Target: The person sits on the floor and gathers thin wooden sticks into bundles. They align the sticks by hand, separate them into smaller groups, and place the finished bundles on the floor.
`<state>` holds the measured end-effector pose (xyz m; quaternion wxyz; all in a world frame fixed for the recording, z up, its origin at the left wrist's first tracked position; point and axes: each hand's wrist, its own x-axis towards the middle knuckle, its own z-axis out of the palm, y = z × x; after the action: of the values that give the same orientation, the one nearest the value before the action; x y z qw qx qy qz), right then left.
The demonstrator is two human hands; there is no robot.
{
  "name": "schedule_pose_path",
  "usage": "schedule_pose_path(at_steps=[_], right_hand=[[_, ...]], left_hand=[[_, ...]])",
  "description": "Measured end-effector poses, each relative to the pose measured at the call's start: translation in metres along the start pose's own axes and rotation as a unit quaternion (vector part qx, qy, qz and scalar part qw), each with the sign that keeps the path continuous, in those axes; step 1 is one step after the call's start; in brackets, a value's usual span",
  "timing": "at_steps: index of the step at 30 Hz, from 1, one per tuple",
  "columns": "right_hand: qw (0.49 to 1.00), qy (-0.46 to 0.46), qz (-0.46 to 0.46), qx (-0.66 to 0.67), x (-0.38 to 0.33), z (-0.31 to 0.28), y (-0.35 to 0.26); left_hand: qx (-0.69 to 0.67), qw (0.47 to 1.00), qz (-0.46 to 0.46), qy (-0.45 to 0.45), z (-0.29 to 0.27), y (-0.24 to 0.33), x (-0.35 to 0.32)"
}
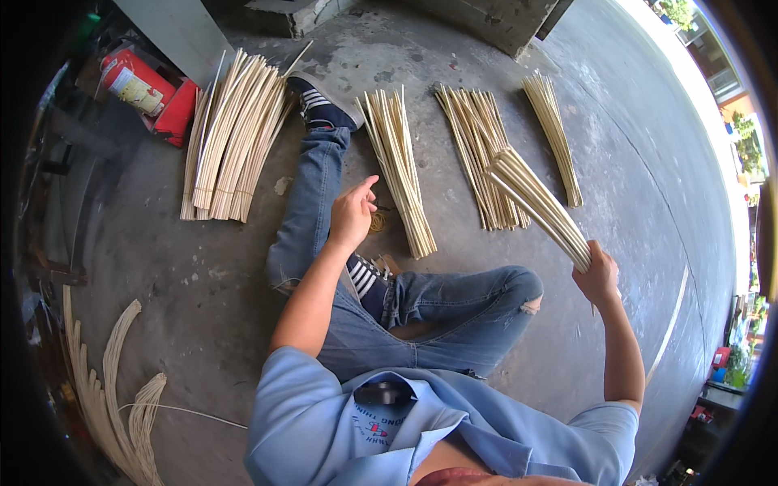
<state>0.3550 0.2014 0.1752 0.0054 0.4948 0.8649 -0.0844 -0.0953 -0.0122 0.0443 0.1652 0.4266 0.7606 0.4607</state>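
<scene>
My right hand [598,274] is closed round one end of a bundle of thin pale sticks [541,206]. The bundle slants up and left, its far end overlapping a loose pile of similar sticks [478,154] on the floor. My left hand [352,215] hovers above my bent leg, empty, with fingers partly stretched out. Just right of it lies another stick bundle [397,170]. A few yellowish rubber bands [378,221] rest on the floor between them, partly hidden by the hand.
A large group of tied stick bundles [235,138] lies left of my outstretched shoe [324,104]. A smaller bundle [555,138] is at far right. A red fire extinguisher [138,85] stands at upper left. Long pale strands [121,381] curve across the lower left floor.
</scene>
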Motion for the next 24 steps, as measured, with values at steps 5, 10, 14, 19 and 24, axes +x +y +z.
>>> schedule_pose_path(at_steps=[5, 10, 14, 19, 24], right_hand=[[0.998, -0.059, 0.000, -0.012, 0.033, 0.042, -0.006], [0.997, -0.076, -0.029, -0.005, 0.063, 0.067, -0.026], [0.997, -0.064, -0.030, 0.007, 0.068, 0.072, -0.026], [0.998, -0.061, -0.017, 0.015, 0.062, 0.071, -0.015], [0.998, -0.060, -0.012, 0.014, 0.052, 0.070, -0.006]], left_hand=[[-0.125, 0.985, -0.087, -0.083, 0.006, 0.003, 0.001], [-0.016, 0.996, -0.035, -0.076, 0.002, -0.031, -0.003], [0.087, 0.990, 0.085, -0.075, 0.009, -0.033, 0.002], [0.054, 0.992, 0.114, -0.023, 0.026, -0.022, 0.003], [0.103, 0.992, 0.075, -0.023, 0.027, -0.030, 0.005]])
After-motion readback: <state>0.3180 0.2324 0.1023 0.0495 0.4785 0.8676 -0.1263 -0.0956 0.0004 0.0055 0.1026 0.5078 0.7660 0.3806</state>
